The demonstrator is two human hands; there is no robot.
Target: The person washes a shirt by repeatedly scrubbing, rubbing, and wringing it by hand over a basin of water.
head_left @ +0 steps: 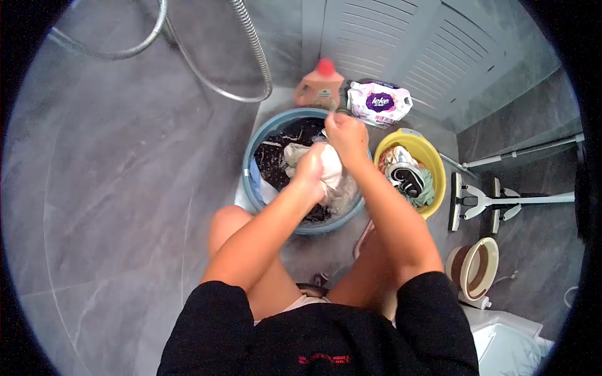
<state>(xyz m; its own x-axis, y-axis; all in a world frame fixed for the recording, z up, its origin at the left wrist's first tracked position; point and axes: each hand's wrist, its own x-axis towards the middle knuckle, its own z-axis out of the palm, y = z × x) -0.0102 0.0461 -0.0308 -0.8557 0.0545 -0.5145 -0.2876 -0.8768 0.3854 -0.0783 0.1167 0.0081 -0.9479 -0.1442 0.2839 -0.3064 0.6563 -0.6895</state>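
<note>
In the head view, the blue basin [307, 230] holds dark water, and the pale cloth [331, 170] is bunched up over its right half. The left hand [309, 166] is closed around this cloth. The right hand [348, 136], above the basin's upper-right rim, is curled into a fist; whether it grips any fabric I cannot tell. Behind the basin stands a pink bottle [320, 90], with a white-and-purple pack [379, 104] to that bottle's right. Just right of the basin, a yellow tub [441, 182] holds assorted clothes [409, 178].
</note>
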